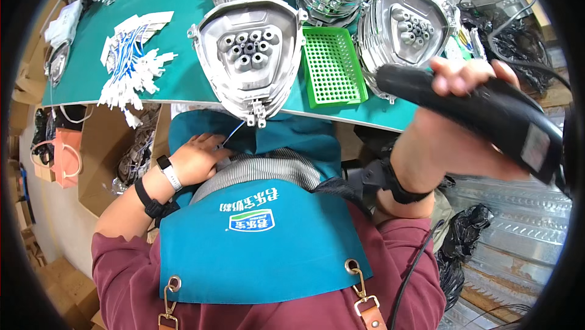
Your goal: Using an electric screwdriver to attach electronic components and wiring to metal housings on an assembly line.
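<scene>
A grey cast-metal housing (pixel 250 49) with a cluster of round sockets lies stacked at the table's front edge, its narrow end with a small metal fitting (pixel 257 113) toward me. From that end a thin blue-and-white wire (pixel 234 132) runs down to my left hand (pixel 198 156), whose fingers are closed around its lower part. A black corded hand tool (pixel 487 107), long and rounded, is gripped in my right hand (pixel 463 123), raised at the right above the table edge. The tool's exact kind is unclear. Its tip points left toward the green basket.
A bundle of white connectors with blue wires (pixel 137 62) lies on the green table (pixel 189 80), left of the housing. A green perforated basket (pixel 333 67) sits right of it. Stacked housings (pixel 408 25) stand behind and right. Cardboard boxes (pixel 116 153) are below at left.
</scene>
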Motion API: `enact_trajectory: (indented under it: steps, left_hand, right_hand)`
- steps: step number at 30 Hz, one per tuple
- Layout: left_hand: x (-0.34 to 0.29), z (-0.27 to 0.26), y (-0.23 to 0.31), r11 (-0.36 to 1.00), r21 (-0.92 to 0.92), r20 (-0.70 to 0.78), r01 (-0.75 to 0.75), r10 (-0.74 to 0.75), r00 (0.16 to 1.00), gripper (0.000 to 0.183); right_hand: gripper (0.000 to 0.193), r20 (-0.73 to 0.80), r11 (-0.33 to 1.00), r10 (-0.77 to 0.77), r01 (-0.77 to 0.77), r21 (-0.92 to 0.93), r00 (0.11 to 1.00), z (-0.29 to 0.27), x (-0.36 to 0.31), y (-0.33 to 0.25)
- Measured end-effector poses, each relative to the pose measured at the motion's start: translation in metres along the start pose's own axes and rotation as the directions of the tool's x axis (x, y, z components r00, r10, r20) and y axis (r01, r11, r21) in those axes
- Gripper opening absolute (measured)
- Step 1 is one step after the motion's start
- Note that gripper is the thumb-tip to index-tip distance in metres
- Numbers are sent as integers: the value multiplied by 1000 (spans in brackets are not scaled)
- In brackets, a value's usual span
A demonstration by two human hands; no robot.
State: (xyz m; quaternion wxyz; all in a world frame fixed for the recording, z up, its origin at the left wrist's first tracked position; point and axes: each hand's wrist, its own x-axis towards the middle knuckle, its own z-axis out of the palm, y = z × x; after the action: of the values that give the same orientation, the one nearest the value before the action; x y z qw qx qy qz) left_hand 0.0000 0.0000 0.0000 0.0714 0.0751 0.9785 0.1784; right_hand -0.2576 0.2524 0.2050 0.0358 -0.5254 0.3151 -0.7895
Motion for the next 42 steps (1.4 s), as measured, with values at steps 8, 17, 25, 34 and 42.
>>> enact_trajectory:
  steps: [8,17,25,34,42]
  left_hand:
    - [-7,-2,-18,997,-45,-34,64,-66,997,52]
    - [-21,-17,-30,958,-88,34,274,-272,962,44]
    - [-44,-31,-44,951,-213,27,225,-225,974,46]
    - [-45,-45,-38,900,-86,-4,428,-430,903,58]
    - [-50,-146,7,958,-249,-74,144,-167,983,31]
  right_hand:
    - [103,-351,978,108,-163,-132,930,8,9,54]
    - [101,-263,954,112,-178,-241,958,-3,-1,65]
    - [102,-87,947,133,-152,-283,987,-16,5,67]
    - [104,-265,948,87,-161,-273,960,-5,-3,53]
    - [37,-395,938,105,41,344,913,28,14,-5]
